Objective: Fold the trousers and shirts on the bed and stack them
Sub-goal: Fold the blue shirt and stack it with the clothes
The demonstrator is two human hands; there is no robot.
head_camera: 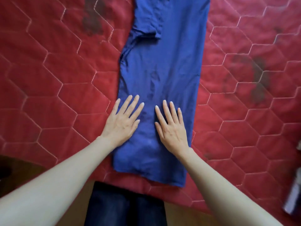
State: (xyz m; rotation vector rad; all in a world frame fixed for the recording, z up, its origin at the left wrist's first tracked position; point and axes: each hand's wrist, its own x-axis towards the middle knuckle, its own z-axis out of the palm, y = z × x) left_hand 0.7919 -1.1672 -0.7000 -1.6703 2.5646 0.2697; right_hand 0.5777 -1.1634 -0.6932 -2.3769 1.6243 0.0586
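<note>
Head view: a blue shirt (162, 88) is laid in a long narrow strip on the bed (53, 75), long axis running away from the person, one sleeve folded across. Left hand (121, 121) and right hand (172, 128) are pressed flat, fingers straight. A dark cylinder (293, 198) is seen at the right edge on the red quilted cover.

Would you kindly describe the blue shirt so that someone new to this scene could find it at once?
Start from the red quilted bed cover with its hexagon stitching, which fills the view. Down its middle lies the blue shirt, folded into a long narrow strip, with the left hand and right hand flat on its near end. It is the only blue garment on the cover, a sleeve folded across its upper part.
</note>
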